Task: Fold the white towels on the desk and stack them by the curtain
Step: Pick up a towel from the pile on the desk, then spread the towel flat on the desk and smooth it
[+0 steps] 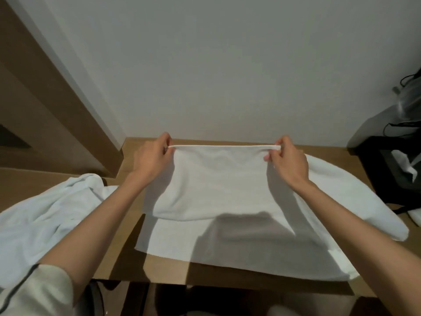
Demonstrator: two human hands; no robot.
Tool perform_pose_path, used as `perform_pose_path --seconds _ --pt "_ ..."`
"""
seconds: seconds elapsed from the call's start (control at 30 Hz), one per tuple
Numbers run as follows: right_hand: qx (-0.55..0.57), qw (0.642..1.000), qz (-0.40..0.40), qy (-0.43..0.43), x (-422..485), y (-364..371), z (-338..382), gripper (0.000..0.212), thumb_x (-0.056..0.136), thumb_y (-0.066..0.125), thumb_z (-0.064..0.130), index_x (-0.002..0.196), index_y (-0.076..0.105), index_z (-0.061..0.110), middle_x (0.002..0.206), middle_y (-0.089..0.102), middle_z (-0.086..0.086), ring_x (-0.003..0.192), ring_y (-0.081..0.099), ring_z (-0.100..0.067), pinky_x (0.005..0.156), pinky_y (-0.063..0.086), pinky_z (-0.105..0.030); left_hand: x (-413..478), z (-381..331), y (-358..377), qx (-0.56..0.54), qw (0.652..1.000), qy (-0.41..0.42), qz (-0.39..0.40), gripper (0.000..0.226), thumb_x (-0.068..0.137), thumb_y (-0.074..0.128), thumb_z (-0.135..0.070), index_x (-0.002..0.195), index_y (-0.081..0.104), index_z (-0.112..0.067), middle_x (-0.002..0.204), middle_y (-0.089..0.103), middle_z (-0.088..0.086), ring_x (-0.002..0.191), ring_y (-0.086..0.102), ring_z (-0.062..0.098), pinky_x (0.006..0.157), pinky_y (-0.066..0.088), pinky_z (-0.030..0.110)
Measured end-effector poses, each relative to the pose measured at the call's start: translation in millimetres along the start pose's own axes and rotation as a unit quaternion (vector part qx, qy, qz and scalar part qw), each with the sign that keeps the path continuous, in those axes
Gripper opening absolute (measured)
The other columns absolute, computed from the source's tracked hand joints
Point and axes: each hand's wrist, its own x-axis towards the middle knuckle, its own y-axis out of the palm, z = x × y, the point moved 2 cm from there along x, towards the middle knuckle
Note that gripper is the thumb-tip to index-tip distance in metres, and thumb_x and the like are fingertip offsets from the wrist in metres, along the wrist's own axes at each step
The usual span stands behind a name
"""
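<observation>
Together, left hand [150,157] and right hand [289,163] pinch towel [216,185].

Bare left forearm [98,224] and right forearm [355,220] — cream sleeve [38,290] with thin dark stripe at the left elbow

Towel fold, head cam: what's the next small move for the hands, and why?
Probably lower the taut edge and lay it flat on the desk. The left hand and right hand each pinch a corner of the white towel. Its edge is stretched straight between them above the surface, while its lower part lies on the desk.
</observation>
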Motion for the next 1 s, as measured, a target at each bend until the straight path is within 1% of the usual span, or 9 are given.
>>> perform_pose_path --seconds 0.13,0.23,0.33,0.47,0.57,0.63,0.73,0.87,1.0 --pt "-0.006 0.999 -0.033 0.030 31 22 12 0.009 0.092 0.047 0.017 0.101 0.046 0.015 0.086 0.066 -0.009 0.085 0.058 -0.036 0.063 0.033 -0.034 35 7 8 0.001 0.999 -0.046 -0.013 0.014 0.095 0.045 -0.027 0.097 0.050 -0.014 0.083 0.068 0.009 0.079 0.058 0.033 0.061 0.038 0.035" --pt "0.019 0.998 0.014 0.057 48 42 11 0.020 0.097 0.045 0.018 0.115 0.044 0.011 0.102 0.064 -0.016 0.098 0.058 -0.038 0.071 0.041 -0.037 56 14 25 -0.026 0.996 -0.081 -0.004 0.016 0.097 0.042 -0.022 0.107 0.049 -0.012 0.090 0.066 0.015 0.086 0.059 0.036 0.064 0.036 0.035" --pt "0.065 0.990 0.109 0.055 49 60 9 0.050 0.095 0.048 0.010 0.141 0.029 0.016 0.141 0.048 -0.012 0.125 0.048 -0.033 0.095 0.039 -0.032 63 19 49 -0.119 0.987 -0.094 0.060 0.036 0.097 0.042 -0.011 0.133 0.041 -0.011 0.108 0.064 0.023 0.103 0.058 0.038 0.079 0.043 0.039" --pt "0.056 0.988 0.139 0.036 31 79 6 0.052 0.092 0.051 0.006 0.141 0.038 0.016 0.141 0.049 -0.006 0.128 0.047 -0.023 0.094 0.031 -0.018 37 20 83 -0.075 0.986 -0.063 0.133 0.054 0.096 0.046 -0.015 0.147 0.029 -0.015 0.131 0.054 0.019 0.121 0.049 0.036 0.097 0.039 0.041" --pt "-0.022 0.987 0.159 -0.021 1 98 4 0.045 0.091 0.054 0.011 0.136 0.048 0.014 0.140 0.050 -0.005 0.132 0.041 -0.026 0.110 0.029 -0.032 -4 13 110 -0.031 0.981 -0.037 0.189 0.055 0.098 0.043 -0.026 0.150 0.023 -0.026 0.155 0.025 0.009 0.142 0.020 0.032 0.114 0.019 0.048" --pt "-0.098 0.973 0.208 -0.039 -25 114 0 0.047 0.095 0.051 0.021 0.141 0.042 0.023 0.151 0.035 0.002 0.141 0.027 -0.022 0.116 0.019 -0.042 -35 10 128 -0.005 0.970 -0.035 0.239 0.053 0.101 0.035 -0.034 0.150 0.015 -0.035 0.160 0.005 0.005 0.146 -0.001 0.034 0.113 0.005 0.058" --pt "-0.173 0.933 0.316 -0.008 -57 133 -12 0.054 0.097 0.044 0.038 0.146 0.023 0.040 0.159 0.006 0.012 0.146 0.002 -0.025 0.110 0.007 -0.063 -76 18 148 0.048 0.964 -0.057 0.256 0.055 0.100 0.025 -0.050 0.148 -0.001 -0.045 0.158 -0.019 0.004 0.142 -0.022 0.037 0.107 -0.011 0.065" --pt "-0.187 0.908 0.375 0.012 -84 144 -24 0.065 0.096 0.039 0.050 0.145 -0.003 0.053 0.156 -0.022 0.017 0.143 -0.023 -0.032 0.103 -0.002 -0.073 -108 36 151 0.086 0.970 -0.094 0.205 0.058 0.091 0.010 -0.067 0.138 -0.021 -0.054 0.150 -0.034 -0.007 0.140 -0.031 0.029 0.102 -0.024 0.062" --pt "-0.211 0.913 0.347 -0.023 -97 146 -18 0.067 0.089 0.045 0.058 0.144 0.005 0.054 0.157 -0.012 0.016 0.144 -0.013 -0.031 0.105 -0.005 -0.071 -127 47 145 0.113 0.972 -0.098 0.179 0.057 0.090 0.005 -0.067 0.138 -0.023 -0.054 0.150 -0.035 -0.008 0.139 -0.031 0.028 0.104 -0.021 0.063"
